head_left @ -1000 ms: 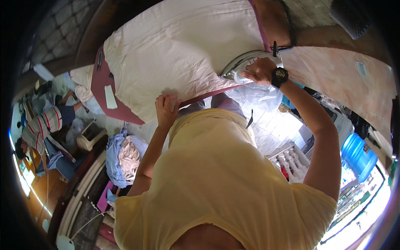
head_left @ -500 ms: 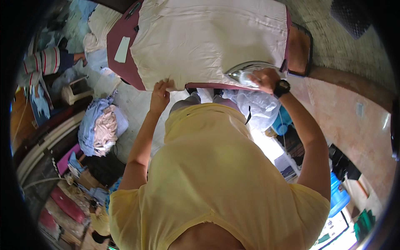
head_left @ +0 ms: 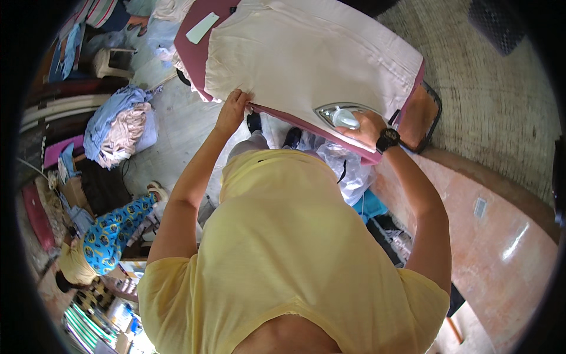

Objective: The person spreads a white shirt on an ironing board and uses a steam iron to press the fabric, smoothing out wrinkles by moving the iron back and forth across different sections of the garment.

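A cream cloth (head_left: 306,59) lies spread over a maroon-covered ironing board (head_left: 190,50) in front of me. My right hand (head_left: 370,126) grips the handle of a clothes iron (head_left: 343,118), which rests flat on the cloth close to the board's near edge. The iron's pointed tip faces left. Over at the cloth's near left corner, my left hand (head_left: 234,105) has its fingers closed on the hem. A pale flat strip (head_left: 202,28) sits on the bare maroon part of the board.
Clear plastic bags (head_left: 348,177) lie below the board's near edge. Left on the floor is a heap of blue and pink clothes (head_left: 121,127), with a beige stool (head_left: 112,62) behind it. A person in patterned blue trousers (head_left: 115,233) is at lower left. A pinkish stone surface (head_left: 471,230) lies right.
My view has turned, so the board now slants down to the right. The iron has shifted inward from the cloth's edge. My left hand keeps to the hem; the person at lower left shows more.
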Motion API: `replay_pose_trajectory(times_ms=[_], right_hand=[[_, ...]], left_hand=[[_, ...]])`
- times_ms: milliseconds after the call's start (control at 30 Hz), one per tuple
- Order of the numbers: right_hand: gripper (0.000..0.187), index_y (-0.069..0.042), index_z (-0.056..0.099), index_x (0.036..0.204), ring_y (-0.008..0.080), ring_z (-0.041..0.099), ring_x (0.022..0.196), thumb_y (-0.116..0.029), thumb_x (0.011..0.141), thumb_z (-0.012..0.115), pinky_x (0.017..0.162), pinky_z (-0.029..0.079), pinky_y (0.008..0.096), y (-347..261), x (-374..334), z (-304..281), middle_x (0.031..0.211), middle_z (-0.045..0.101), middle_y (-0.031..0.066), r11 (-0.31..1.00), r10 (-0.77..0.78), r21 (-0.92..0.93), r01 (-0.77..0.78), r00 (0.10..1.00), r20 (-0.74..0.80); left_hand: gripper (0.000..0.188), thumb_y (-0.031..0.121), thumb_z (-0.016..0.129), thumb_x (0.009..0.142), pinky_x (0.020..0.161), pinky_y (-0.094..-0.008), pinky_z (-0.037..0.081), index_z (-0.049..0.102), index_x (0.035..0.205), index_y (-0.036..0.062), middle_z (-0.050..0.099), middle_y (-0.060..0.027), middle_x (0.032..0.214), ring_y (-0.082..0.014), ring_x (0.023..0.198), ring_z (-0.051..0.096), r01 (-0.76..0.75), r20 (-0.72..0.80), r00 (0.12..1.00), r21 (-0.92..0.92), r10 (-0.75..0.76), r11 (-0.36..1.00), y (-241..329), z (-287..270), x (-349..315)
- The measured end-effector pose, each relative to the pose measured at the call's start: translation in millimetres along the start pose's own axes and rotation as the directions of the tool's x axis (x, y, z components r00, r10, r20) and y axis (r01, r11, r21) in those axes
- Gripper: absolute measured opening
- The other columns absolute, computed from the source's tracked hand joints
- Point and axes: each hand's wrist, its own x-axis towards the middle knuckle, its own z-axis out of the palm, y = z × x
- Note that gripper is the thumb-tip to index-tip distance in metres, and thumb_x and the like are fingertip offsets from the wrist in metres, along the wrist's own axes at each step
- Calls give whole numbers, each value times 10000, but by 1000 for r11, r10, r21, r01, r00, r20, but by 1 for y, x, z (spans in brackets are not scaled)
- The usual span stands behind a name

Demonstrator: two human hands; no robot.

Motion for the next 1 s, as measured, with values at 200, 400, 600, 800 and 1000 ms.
replay_pose_trajectory(times_ms=[200,400,600,800,1000], right_hand=[[739,15,675,1029,405,668,885,-686,824,562,805,528,470,-56,68,31,911,690,256,998,-51,38,51,999,-9],[627,-32,690,1033,408,660,910,-617,827,601,794,524,487,-121,130,26,944,690,244,996,-56,67,61,996,-75],[629,-21,702,894,413,672,697,-638,772,673,631,548,492,-47,89,24,723,673,233,991,-107,-105,87,973,-206],[341,-32,684,997,269,690,627,-310,825,780,567,536,375,-6,70,3,718,694,142,975,-88,164,152,935,-344],[444,15,646,911,343,654,682,-414,836,732,604,505,439,-76,171,32,757,675,203,960,-81,227,164,938,-337]], left_hand=[[168,-23,577,786,845,-442,466,581,951,8,557,-172,963,-383,979,547,53,-1,999,59,-53,997,-16,11,-17],[243,57,625,753,849,-461,446,619,994,29,591,-152,936,-367,964,561,218,-355,901,-125,-249,968,-65,-10,14],[363,288,697,831,910,-478,425,582,1054,26,613,-122,959,-367,1038,545,656,-456,662,-29,-594,754,-117,-41,72],[269,200,725,788,795,-403,469,549,878,17,620,-223,1018,-363,930,603,591,-298,744,-124,-598,797,-150,-41,80],[217,24,649,744,869,-371,480,617,958,11,638,-146,989,-274,1005,613,313,-188,798,-683,-572,660,-203,-31,81]])
